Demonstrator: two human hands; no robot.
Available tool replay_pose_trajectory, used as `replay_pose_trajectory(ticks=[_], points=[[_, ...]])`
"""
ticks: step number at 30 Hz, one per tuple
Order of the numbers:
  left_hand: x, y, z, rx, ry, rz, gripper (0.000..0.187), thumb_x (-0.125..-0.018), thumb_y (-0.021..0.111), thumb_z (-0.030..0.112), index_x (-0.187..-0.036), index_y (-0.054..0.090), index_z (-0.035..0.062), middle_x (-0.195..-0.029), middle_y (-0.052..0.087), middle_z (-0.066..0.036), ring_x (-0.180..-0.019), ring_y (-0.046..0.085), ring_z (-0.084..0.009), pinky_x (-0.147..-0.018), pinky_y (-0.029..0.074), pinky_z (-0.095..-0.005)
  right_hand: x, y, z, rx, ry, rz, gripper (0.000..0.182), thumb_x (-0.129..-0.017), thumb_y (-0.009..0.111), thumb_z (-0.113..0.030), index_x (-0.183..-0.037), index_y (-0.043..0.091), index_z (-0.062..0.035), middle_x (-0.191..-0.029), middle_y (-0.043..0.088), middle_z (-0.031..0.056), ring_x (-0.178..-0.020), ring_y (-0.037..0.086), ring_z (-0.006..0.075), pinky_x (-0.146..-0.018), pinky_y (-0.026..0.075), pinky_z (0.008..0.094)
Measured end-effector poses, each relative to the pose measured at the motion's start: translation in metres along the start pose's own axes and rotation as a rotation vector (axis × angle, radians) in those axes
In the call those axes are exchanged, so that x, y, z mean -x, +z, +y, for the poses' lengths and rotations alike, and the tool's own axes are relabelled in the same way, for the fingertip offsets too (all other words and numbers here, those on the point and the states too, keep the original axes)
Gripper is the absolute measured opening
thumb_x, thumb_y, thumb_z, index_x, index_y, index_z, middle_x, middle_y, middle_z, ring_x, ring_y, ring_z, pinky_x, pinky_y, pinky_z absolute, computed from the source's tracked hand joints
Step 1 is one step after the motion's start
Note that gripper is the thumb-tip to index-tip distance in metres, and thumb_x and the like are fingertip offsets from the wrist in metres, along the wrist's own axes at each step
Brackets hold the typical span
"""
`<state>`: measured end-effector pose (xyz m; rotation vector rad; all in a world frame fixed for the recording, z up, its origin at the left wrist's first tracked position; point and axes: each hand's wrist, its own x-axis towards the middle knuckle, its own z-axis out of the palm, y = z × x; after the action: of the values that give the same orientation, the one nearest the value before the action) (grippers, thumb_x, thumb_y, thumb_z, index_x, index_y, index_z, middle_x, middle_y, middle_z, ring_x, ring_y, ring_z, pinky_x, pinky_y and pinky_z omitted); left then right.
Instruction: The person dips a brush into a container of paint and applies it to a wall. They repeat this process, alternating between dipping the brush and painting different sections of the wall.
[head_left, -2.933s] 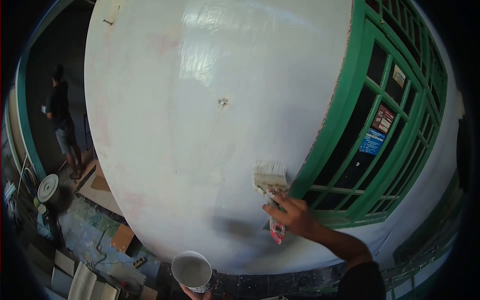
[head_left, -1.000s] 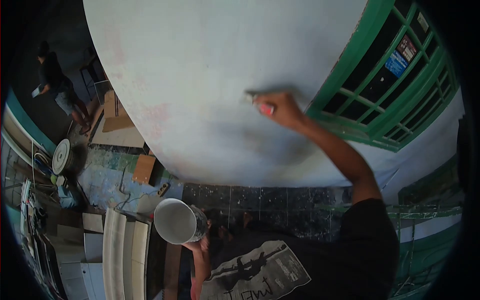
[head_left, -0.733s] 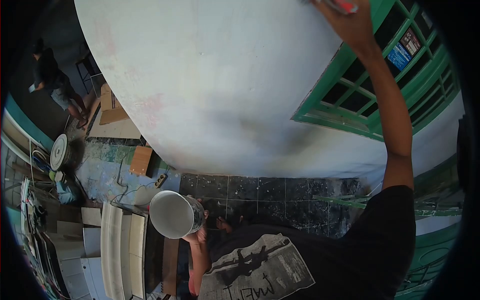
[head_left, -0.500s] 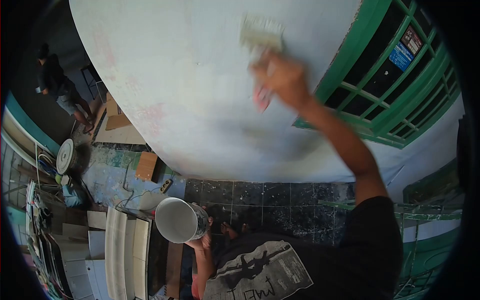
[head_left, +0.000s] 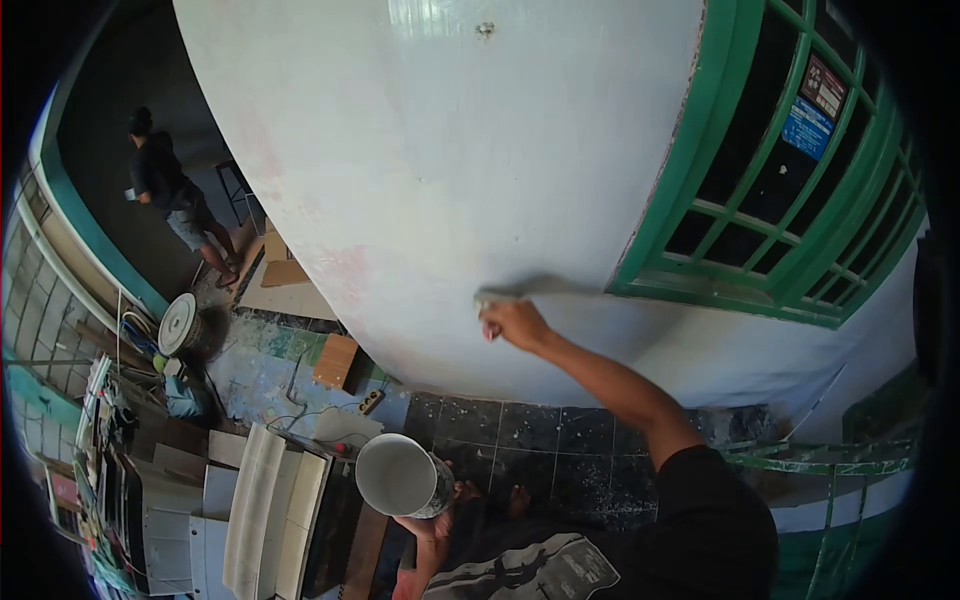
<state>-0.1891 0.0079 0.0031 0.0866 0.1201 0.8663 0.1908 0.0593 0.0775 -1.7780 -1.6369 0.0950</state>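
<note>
White covers most of the wall point(head_left: 450, 130), its coat apparently unfinished (pinkish patches point(head_left: 345, 268) at left), as the right hand point(head_left: 522, 325) grips a brush point(head_left: 484, 301) mid-frame and the left hand point(head_left: 430, 524) a pail point(head_left: 441, 491), lower centre.

Wall point(head_left: 430, 130) white with pink patches, glare point(head_left: 430, 14) at top; window point(head_left: 685, 218) green-framed, bearing two stickers point(head_left: 808, 128); black floor tiles point(head_left: 527, 432) speckled white.
</note>
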Motion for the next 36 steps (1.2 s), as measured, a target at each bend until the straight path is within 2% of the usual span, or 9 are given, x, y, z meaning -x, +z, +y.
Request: replay_pose_trajectory(ticks=[13, 14, 15, 16, 20, 24, 26, 28, 36], points=[[-0.053, 0.013, 0.048, -0.003, -0.164, -0.055, 0.085, -0.088, 0.041, 0.071, -0.147, 0.035, 0.0108, -0.137, 0.049, -0.022, -0.121, 0.052, -0.0489, -0.081, 0.053, -0.0685, -0.168, -0.285, -0.229, 0.636, -0.480, 0.381, 0.013, -0.079, 0.069, -0.011, -0.092, 0.068, -0.0134, -0.078, 0.068, 0.0106, -0.067, 0.064, 0.0273, -0.065, 0.051, 0.0366], [-0.059, 0.015, 0.059, -0.003, -0.194, -0.035, 0.082, -0.089, 0.041, 0.070, -0.146, 0.037, 0.0103, -0.136, 0.051, -0.021, -0.120, 0.052, -0.0487, -0.081, 0.053, -0.0681, -0.181, -0.302, -0.244, 0.633, -0.330, 0.369, 0.026, -0.082, 0.073, -0.005, -0.107, 0.071, -0.0090, -0.084, 0.070, 0.0096, -0.069, 0.066, 0.0123, -0.064, 0.054, 0.0279], [-0.067, 0.013, 0.069, -0.017, -0.204, -0.048, 0.082, -0.089, 0.040, 0.070, -0.146, 0.037, 0.0104, -0.136, 0.051, -0.021, -0.120, 0.052, -0.0481, -0.080, 0.053, -0.0675, -0.192, -0.311, -0.269, 0.579, -0.363, 0.388, 0.022, -0.086, 0.072, -0.007, -0.108, 0.068, -0.0059, -0.086, 0.070, 0.0088, -0.074, 0.065, 0.0124, -0.066, 0.054, 0.0282], [-0.075, 0.010, 0.079, -0.032, -0.211, -0.065, 0.082, -0.089, 0.040, 0.070, -0.146, 0.037, 0.0104, -0.136, 0.051, -0.021, -0.120, 0.052, -0.0475, -0.080, 0.054, -0.0670, -0.194, -0.326, -0.303, 0.759, -0.300, 0.343, 0.018, -0.076, 0.069, 0.001, -0.094, 0.069, 0.0001, -0.086, 0.068, 0.0170, -0.077, 0.069, 0.0290, -0.068, 0.053, 0.0313], [-0.102, 0.008, 0.115, -0.063, -0.220, -0.111, 0.082, -0.089, 0.039, 0.070, -0.145, 0.037, 0.0105, -0.136, 0.051, -0.021, -0.121, 0.053, -0.0454, -0.080, 0.055, -0.0653, -0.216, -0.358, -0.335, 0.930, -0.761, 0.668, 0.018, -0.076, 0.068, 0.001, -0.094, 0.069, -0.0007, -0.084, 0.068, 0.0152, -0.075, 0.068, 0.0285, -0.069, 0.052, 0.0300], [-0.130, -0.017, 0.144, -0.099, -0.236, -0.077, 0.084, -0.088, 0.039, 0.071, -0.146, 0.037, 0.0102, -0.135, 0.051, -0.021, -0.120, 0.052, -0.0458, -0.081, 0.055, -0.0649, -0.205, -0.334, -0.319, 0.485, -0.658, 0.882, 0.023, -0.075, 0.066, 0.004, -0.095, 0.070, -0.0049, -0.083, 0.068, 0.0123, -0.071, 0.062, 0.0270, -0.070, 0.050, 0.0295], [-0.141, -0.007, 0.148, -0.054, -0.245, -0.128, 0.084, -0.089, 0.037, 0.072, -0.145, 0.038, 0.0097, -0.134, 0.052, -0.021, -0.119, 0.053, -0.0449, -0.080, 0.055, -0.0644, -0.205, -0.338, -0.253, 0.411, -0.537, 1.063, 0.021, -0.088, 0.072, -0.009, -0.106, 0.065, -0.0018, -0.087, 0.069, 0.0071, -0.079, 0.065, 0.0117, -0.071, 0.054, 0.0280], [-0.148, -0.006, 0.151, -0.006, -0.293, -0.128, 0.083, -0.089, 0.036, 0.072, -0.144, 0.038, 0.0098, -0.134, 0.052, -0.021, -0.119, 0.053, -0.0445, -0.080, 0.055, -0.0646, -0.188, -0.298, -0.185, 0.653, -0.317, 1.343, 0.021, -0.086, 0.073, -0.016, -0.095, 0.068, 0.0019, -0.088, 0.069, 0.0063, -0.082, 0.064, 0.0143, -0.078, 0.050, 0.0278], [-0.159, -0.032, 0.164, -0.178, -0.334, -0.013, 0.074, -0.090, 0.038, 0.067, -0.139, 0.046, 0.0120, -0.131, 0.056, -0.014, -0.114, 0.059, -0.0383, -0.080, 0.054, -0.0655, -0.118, -0.200, -0.160, -0.135, -0.192, 1.386, 0.027, -0.091, 0.072, -0.018, -0.105, 0.063, 0.0032, -0.099, 0.068, 0.0086, -0.085, 0.065, 0.0140, -0.078, 0.055, 0.0287]])
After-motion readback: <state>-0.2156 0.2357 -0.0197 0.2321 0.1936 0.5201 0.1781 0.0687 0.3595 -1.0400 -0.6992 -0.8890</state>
